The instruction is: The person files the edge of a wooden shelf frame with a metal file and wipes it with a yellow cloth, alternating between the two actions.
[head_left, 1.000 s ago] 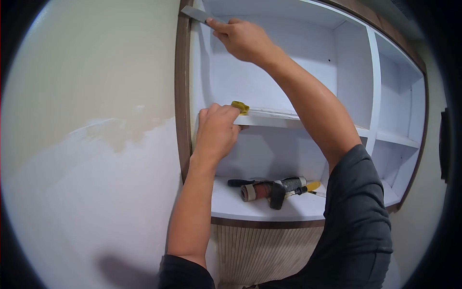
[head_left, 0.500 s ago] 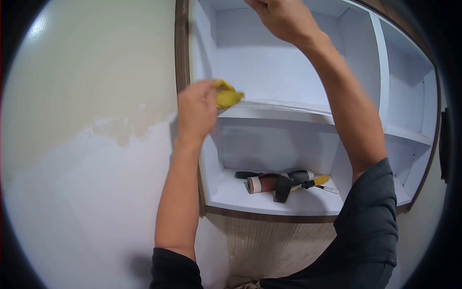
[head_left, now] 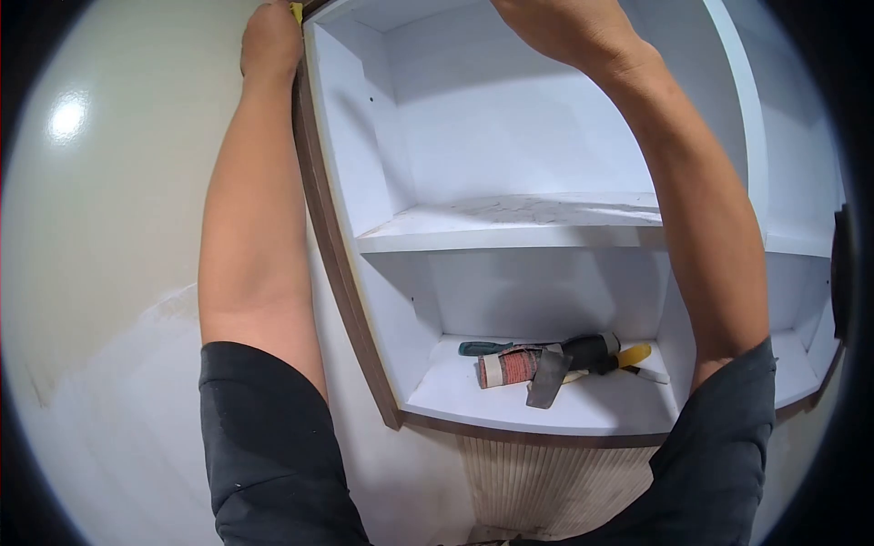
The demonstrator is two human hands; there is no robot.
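The left hand (head_left: 270, 41) closes on a sliver of yellow cloth (head_left: 296, 8) at the top corner of the cabinet frame (head_left: 341, 264), seemingly soft and light, best held bunched; whether the right hand (head_left: 564, 27) grips anything cannot be told.

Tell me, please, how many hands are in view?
2: the left hand against the brown frame, top left; the right hand high in the white bay. Both are partly cut off.

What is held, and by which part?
Left hand: a yellow thing, only a sliver showing, hold hidden. Right hand: cut off at the top; cannot tell.
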